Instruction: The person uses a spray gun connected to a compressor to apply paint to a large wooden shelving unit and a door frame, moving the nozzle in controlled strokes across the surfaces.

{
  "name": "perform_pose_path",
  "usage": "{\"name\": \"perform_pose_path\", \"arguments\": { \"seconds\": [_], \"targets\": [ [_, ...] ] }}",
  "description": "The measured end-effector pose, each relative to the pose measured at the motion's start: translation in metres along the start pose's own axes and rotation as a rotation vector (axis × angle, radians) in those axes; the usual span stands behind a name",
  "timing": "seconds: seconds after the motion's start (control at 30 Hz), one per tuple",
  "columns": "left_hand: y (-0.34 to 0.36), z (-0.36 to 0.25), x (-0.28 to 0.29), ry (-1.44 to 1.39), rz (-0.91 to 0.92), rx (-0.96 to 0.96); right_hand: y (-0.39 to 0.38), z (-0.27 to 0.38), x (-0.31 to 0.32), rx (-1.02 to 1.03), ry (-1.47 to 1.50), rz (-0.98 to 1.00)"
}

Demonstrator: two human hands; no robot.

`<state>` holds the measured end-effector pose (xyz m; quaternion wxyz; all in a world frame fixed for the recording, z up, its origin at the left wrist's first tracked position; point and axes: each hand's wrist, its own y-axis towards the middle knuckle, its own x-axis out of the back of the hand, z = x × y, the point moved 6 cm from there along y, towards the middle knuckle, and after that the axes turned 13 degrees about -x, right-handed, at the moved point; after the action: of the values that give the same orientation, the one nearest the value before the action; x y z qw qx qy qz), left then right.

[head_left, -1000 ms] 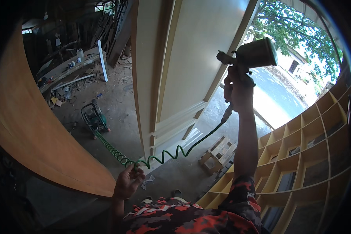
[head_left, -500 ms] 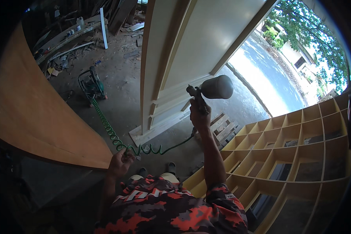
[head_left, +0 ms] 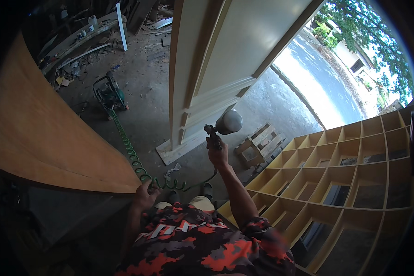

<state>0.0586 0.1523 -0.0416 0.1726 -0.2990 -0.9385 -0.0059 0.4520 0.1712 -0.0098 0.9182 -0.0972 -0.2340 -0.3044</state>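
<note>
In my right hand (head_left: pixel 218 155) is a spray gun (head_left: pixel 212 132), its fingers wrapped round the handle. A grey metal cup (head_left: pixel 230 122) sits on the gun, tilted to the right. The gun is in front of the lower part of a tall cream-coloured panelled cabinet piece (head_left: pixel 234 55), apart from it as far as I can see. My left hand (head_left: pixel 146 195) is closed on a coiled green air hose (head_left: pixel 129 149). From there the hose loops across to below my right hand and back to a small green compressor (head_left: pixel 110 93) on the floor.
A curved orange-brown wooden panel (head_left: pixel 55 133) stands close on my left. A wooden shelf grid (head_left: pixel 326 172) fills the right side. A small slatted wooden pallet (head_left: pixel 260 145) lies beyond my right forearm. Scrap wood and a cluttered bench (head_left: pixel 85 39) are at the back left.
My right hand has brought the spray gun down and to the left, nearer my body. My left hand keeps its hold on the hose. The view has shifted slightly.
</note>
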Motion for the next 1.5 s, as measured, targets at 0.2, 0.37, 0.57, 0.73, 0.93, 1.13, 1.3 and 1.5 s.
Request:
{"name": "perform_pose_path", "arguments": {
  "seconds": [0.2,0.37,0.57,0.73,0.93,1.13,1.3,1.5],
  "targets": [
    [0.006,0.130,-0.013,0.128,0.011,0.125,-0.058,-0.013,-0.009,0.116,0.202,-0.074],
    [0.018,0.184,-0.036,0.241,0.104,0.252,-0.106,-0.018,-0.012,-0.065,0.409,0.075],
    [0.049,0.204,-0.052,0.159,0.142,0.246,-0.158,-0.003,-0.013,-0.290,0.465,0.223],
    [0.079,0.130,-0.056,-0.029,0.075,0.087,-0.179,-0.004,-0.018,-0.151,0.439,0.258],
    [0.077,-0.023,-0.049,-0.644,-0.003,-0.156,-0.187,-0.002,-0.036,0.002,0.383,0.237],
    [0.068,-0.051,-0.047,-0.473,0.040,-0.282,-0.192,-0.026,-0.052,-0.240,0.360,0.358],
    [0.061,-0.034,-0.047,-0.594,-0.157,-0.226,-0.192,-0.012,-0.056,-0.127,0.349,0.489],
    [0.055,-0.032,-0.030,-0.387,-0.181,-0.163,-0.164,-0.037,-0.056,0.072,0.383,0.608]
  ]
}}
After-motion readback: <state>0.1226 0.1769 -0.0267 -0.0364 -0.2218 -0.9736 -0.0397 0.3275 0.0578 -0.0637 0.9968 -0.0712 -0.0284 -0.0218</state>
